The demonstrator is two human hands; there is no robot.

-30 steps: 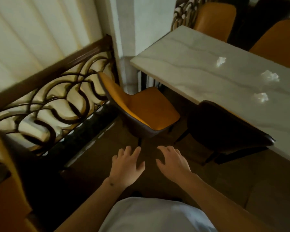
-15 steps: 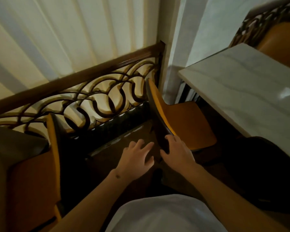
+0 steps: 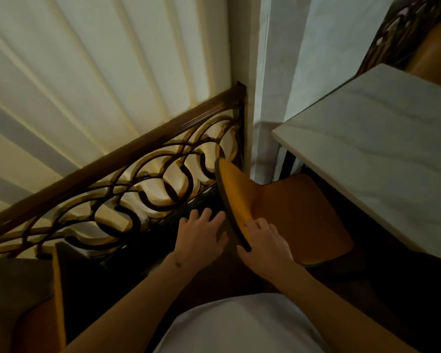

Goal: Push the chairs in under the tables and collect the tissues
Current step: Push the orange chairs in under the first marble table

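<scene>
Both hands are now reaching the orange chair (image 3: 278,207): right hand (image 3: 264,242) is closing its grip on the backrest, left hand (image 3: 201,234) is lying open and flat behind it. Looks ready for pushing toward the surface (image 3: 382,154) edge.

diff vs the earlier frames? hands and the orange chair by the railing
Both hands moved forward to the orange chair. The right hand now grips the near end of its backrest; the left hand lies flat against the backrest's dark rear. A second ago both hung in the air short of it. The chair remains pulled out from the marble table, beside the railing.
</scene>
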